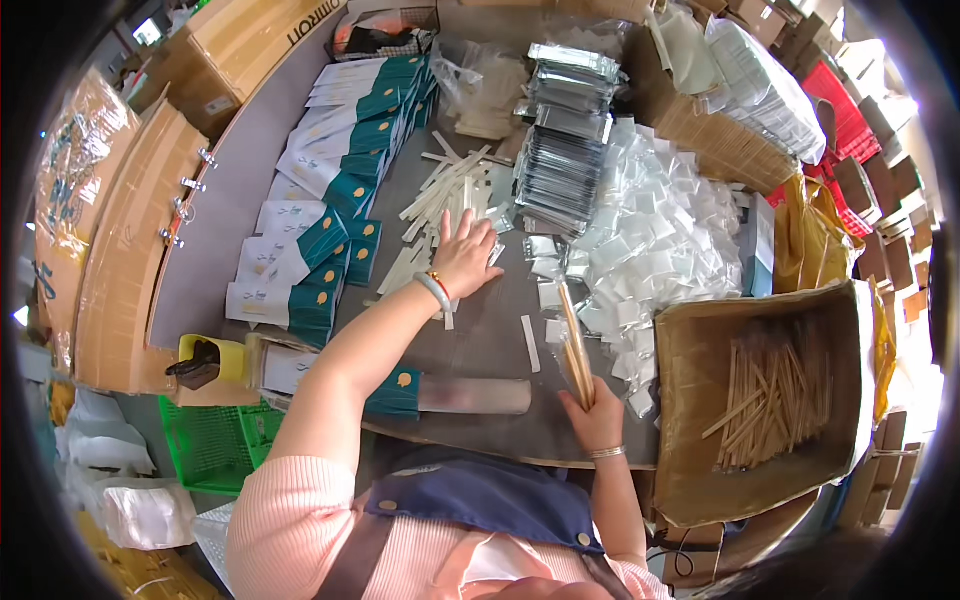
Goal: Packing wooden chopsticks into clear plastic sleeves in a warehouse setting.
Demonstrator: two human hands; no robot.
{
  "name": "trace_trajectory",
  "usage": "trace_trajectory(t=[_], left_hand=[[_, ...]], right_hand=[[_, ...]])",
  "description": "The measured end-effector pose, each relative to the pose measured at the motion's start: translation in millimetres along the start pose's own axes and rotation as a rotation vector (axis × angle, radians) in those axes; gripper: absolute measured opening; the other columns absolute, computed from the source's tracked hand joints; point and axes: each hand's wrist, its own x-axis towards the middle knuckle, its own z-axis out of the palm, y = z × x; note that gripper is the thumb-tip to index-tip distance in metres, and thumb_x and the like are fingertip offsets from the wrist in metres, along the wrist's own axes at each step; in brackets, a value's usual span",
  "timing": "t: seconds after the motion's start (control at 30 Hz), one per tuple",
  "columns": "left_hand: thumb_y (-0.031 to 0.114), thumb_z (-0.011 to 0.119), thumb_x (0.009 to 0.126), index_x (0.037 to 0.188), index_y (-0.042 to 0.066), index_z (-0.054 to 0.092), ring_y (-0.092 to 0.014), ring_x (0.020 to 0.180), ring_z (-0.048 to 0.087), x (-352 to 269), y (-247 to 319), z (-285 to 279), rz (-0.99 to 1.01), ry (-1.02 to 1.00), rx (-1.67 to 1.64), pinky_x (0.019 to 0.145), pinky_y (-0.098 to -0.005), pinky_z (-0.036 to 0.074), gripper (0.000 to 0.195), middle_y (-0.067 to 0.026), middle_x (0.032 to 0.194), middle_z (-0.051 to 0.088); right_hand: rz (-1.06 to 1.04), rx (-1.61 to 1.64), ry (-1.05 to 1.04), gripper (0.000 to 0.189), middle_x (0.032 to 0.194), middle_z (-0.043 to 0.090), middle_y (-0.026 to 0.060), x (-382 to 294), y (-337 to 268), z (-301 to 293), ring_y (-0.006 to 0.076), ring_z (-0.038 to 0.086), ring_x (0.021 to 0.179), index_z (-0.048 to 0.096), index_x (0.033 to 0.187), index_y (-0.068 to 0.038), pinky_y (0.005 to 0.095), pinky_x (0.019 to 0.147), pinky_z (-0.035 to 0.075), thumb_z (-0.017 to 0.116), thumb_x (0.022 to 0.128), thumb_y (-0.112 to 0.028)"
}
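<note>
My left hand (463, 264) reaches to the middle of the table, fingers spread over a loose pile of flat white strips (442, 196). A small shiny packet (496, 252) shows beside its fingers; whether they touch it is hard to tell. My right hand (600, 421), near the table's front edge, grips a few thin wooden sticks (576, 346), which seem to be in a clear wrapper and point away from me. Between the hands lies a single white strip (530, 343). Small clear sachets with white contents (649, 225) are heaped right of the sticks.
Silver foil packets (559, 176) are stacked behind. White-and-teal printed sleeves (315, 180) line the left side, and another teal sleeve (397, 391) lies in front by a translucent strip (474, 395). A cardboard box (679, 420) of wrapped sticks stands right; a green basket (202, 442) sits lower left.
</note>
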Motion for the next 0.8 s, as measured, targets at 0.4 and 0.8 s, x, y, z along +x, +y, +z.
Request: trace_trajectory(t=[0.4,0.8], left_hand=[[0.034,0.071,0.074,0.121,0.009,0.053,-0.032,0.125,0.037,-78.9,38.8,-24.5,0.308,-0.008,-0.235,0.104,-0.0548,0.026,0.056,-0.0058,0.130,0.047],[0.029,0.069,0.077,0.117,0.009,0.058,-0.035,0.111,0.048,32.2,-31.8,13.2,-0.140,0.266,-0.370,0.094,-0.0456,0.039,0.045,-0.0150,0.123,0.051]], right_hand=[[-0.056,0.021,0.024,0.034,0.072,0.061,0.0193,8.7,3.7,-5.4,0.0383,0.060,0.068,0.060,0.096,-0.003,0.0400,0.060,0.048,0.074,0.075,-0.026],[-0.035,0.027,0.086,0.034,0.070,0.060,0.0184,-0.5,4.7,-6.0,0.0367,0.059,0.064,0.060,0.095,-0.003,0.0384,0.060,0.048,0.074,0.075,-0.026]])
